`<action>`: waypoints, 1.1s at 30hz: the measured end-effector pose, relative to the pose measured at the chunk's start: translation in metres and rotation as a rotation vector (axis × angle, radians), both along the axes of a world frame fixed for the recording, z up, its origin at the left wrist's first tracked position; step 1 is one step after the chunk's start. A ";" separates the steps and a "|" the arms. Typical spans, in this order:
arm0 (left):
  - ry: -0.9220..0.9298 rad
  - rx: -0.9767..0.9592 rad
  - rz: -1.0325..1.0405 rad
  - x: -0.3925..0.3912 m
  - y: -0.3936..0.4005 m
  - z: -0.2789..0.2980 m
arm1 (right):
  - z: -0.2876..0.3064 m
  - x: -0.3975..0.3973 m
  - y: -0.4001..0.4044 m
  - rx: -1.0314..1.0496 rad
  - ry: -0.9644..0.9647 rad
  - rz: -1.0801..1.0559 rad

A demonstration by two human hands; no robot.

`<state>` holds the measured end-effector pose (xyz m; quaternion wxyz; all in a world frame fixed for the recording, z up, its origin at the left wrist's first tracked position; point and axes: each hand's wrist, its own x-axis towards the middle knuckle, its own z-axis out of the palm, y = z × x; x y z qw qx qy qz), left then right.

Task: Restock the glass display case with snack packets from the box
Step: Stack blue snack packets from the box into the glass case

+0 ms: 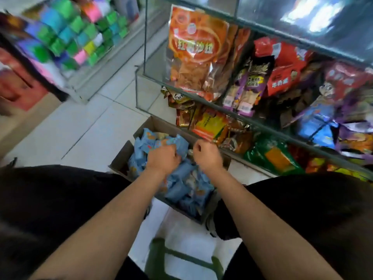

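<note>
Reaching down into the cardboard box (141, 131) on the floor tiles, we find it packed with light blue snack packets (182, 187), heaped loosely with no common long axis; they lie every way. Our left hand (162, 157) is down among them, fingers curled round a bunch of packets near the far end of the box, so it is holding stock. Our right hand (207, 155) hovers just beside it, above the box's right edge, fingers curled into a loose fist; whether it pinches anything we cannot tell, as the view is blurred and the palm faces away.

The relation that matters: the glass display case (145, 57) stands ahead and to the right of the box, its shelves rising away from us. Our right hand is the nearer one to the shelves; the left, carrying the packets, would in our judgement have to cross up and rightward over the box rim to reach them.

Case contents, top shelf down: a large orange-red packet (193, 49) standing upright at the left end, then purple packets (245, 91) and red packets (282, 77) leaning together. On the shelf below, a yellow and green packet (210, 124) and a green bag (270, 156), crowded. We see none of the blue packets in the case.

Beyond, at left, a separate rack of bright green, blue and pink boxes (70, 37), blurred.
</note>
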<state>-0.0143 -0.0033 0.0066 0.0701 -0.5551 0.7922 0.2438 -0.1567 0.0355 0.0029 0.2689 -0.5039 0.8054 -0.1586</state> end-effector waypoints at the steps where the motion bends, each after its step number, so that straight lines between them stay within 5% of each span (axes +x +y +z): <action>1: -0.001 0.029 0.017 0.004 -0.003 -0.015 | -0.015 0.001 -0.004 0.090 -0.011 0.038; 6: -0.066 0.121 0.016 0.021 -0.014 -0.079 | -0.110 0.011 -0.015 0.438 -0.204 0.176; 11: 0.033 0.253 0.069 0.027 -0.019 -0.114 | -0.193 0.031 -0.013 0.356 -0.322 -0.054; 19: 0.323 0.447 0.417 0.024 -0.012 -0.116 | -0.167 0.041 -0.004 0.230 -0.503 -0.427; 22: 0.446 0.553 0.597 0.017 -0.013 -0.112 | -0.138 0.033 0.003 0.295 -0.954 -0.571; 25: 0.707 0.993 0.780 0.008 -0.010 -0.106 | -0.108 0.018 0.008 0.358 -1.304 -0.661; 29: 0.790 1.244 0.806 0.007 -0.002 -0.102 | -0.089 0.012 0.012 0.543 -1.119 -0.464; 33: 0.828 1.178 0.825 0.021 -0.002 -0.110 | -0.087 0.009 -0.003 0.421 -0.411 -0.325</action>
